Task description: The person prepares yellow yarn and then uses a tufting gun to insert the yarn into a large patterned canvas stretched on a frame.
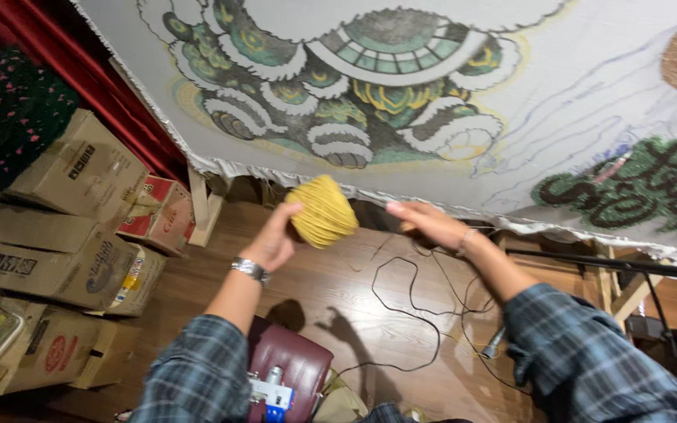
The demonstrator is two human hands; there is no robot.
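The left hand (274, 239) is curled around a ball of yellow yarn (321, 211), held up just below the fringed edge of the stretched rug canvas (558, 102). The right hand (431, 225) hovers beside it, fingers loosely extended, gripping nothing visible. Open wooden floor (331, 290) lies beneath; stacked cardboard boxes (64, 227) crowd the left, mostly closed.

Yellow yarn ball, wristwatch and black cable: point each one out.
yellow yarn ball (322, 211), head view, middle of the windings.
wristwatch (250, 269), head view, metal band.
black cable (414, 313), head view, loop on the floor.
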